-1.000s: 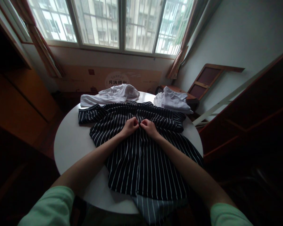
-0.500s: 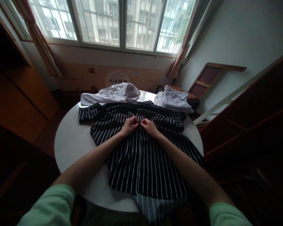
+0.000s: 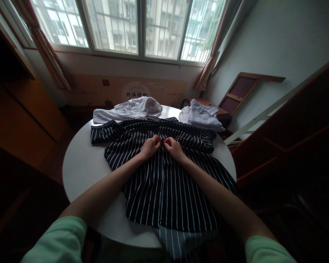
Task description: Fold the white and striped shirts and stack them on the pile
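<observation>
A black shirt with white stripes (image 3: 175, 193) lies spread over a round white table (image 3: 79, 171), its lower edge hanging past the near rim. My left hand (image 3: 151, 147) is closed in a pinch at the shirt's middle front, below the collar. Close beside it, my right hand (image 3: 174, 148) pinches the fabric on the other side of the centre line. A small gap separates the two sets of fingertips. Whatever fine part of the front they grip is too small to make out.
Behind the shirt lies a crumpled white garment (image 3: 128, 109). To its right sits a folded stack of white clothes (image 3: 200, 115). A wooden chair (image 3: 239, 93) stands by the right wall, and a barred window (image 3: 115, 29) is beyond the table.
Both hands stay at the same spot on the shirt front. The right fingers have shifted very slightly. The view has moved a little.
</observation>
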`<state>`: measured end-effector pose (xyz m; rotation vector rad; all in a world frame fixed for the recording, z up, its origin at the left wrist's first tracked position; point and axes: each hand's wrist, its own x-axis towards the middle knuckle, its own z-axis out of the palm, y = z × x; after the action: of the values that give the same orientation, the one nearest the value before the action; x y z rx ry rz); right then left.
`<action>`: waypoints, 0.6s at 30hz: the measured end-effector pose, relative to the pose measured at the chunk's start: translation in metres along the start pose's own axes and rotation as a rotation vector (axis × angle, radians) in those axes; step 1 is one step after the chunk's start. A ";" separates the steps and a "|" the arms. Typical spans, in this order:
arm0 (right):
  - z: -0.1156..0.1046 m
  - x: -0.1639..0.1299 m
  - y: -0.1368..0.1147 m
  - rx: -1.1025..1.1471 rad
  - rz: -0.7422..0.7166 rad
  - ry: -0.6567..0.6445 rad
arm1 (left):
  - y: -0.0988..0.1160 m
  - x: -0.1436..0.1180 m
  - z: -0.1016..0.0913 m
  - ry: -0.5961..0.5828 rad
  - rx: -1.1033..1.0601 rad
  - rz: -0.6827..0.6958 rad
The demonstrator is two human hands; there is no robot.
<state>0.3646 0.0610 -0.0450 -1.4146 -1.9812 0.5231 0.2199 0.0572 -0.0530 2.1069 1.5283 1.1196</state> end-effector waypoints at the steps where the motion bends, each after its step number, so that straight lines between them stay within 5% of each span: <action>1: 0.000 -0.001 -0.002 -0.024 0.011 0.005 | 0.001 -0.001 0.000 0.003 0.023 -0.005; 7: -0.010 -0.013 -0.016 -0.173 0.097 -0.071 | 0.006 -0.008 -0.003 -0.074 0.154 0.089; 11: -0.014 -0.032 -0.019 -0.187 -0.053 -0.162 | 0.007 -0.020 -0.007 -0.141 0.157 0.164; 18: -0.002 -0.066 -0.026 -0.303 -0.196 -0.024 | 0.013 -0.036 -0.020 -0.161 0.168 0.243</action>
<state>0.3625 -0.0101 -0.0439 -1.3708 -2.2611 0.1569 0.2091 0.0155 -0.0467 2.4830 1.3631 0.8953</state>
